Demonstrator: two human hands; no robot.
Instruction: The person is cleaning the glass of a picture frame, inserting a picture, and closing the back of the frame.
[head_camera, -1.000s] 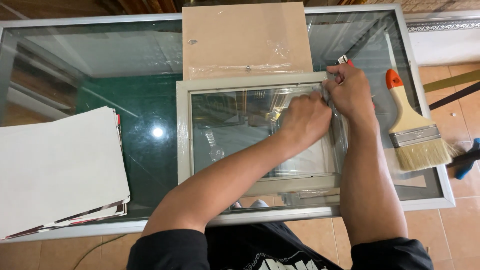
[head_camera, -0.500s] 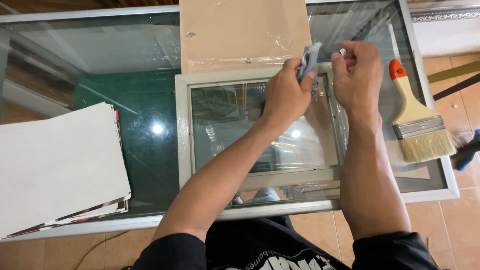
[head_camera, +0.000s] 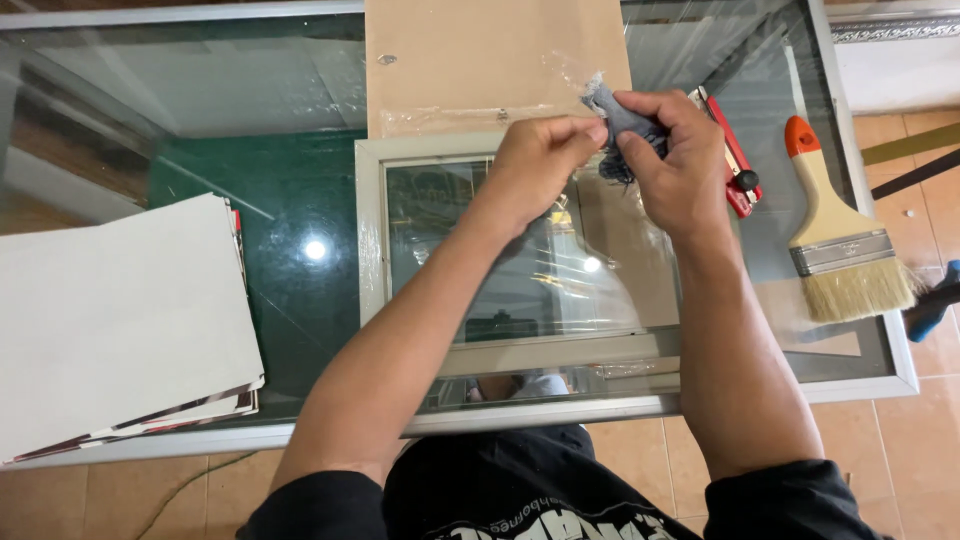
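Observation:
My left hand (head_camera: 540, 160) and my right hand (head_camera: 675, 165) meet above the top edge of a pale grey picture frame (head_camera: 372, 240) that lies flat on a glass table (head_camera: 250, 100). Both hands pinch a small dark grey cloth (head_camera: 615, 112), bunched between the fingers. The frame's glass pane (head_camera: 480, 260) reflects light and shows beneath my forearms. A brown backing board (head_camera: 480, 60) lies just beyond the frame, with clear film along its near edge.
A red utility knife (head_camera: 735, 165) lies right of my right hand. A wide paintbrush (head_camera: 835, 240) with an orange-tipped handle rests at the table's right side. A stack of white boards (head_camera: 115, 320) sits at the left. A blue tool (head_camera: 935, 305) shows at the right edge.
Both hands lifted off the frame's right side and came together above its top edge, now bunching the dark cloth between them.

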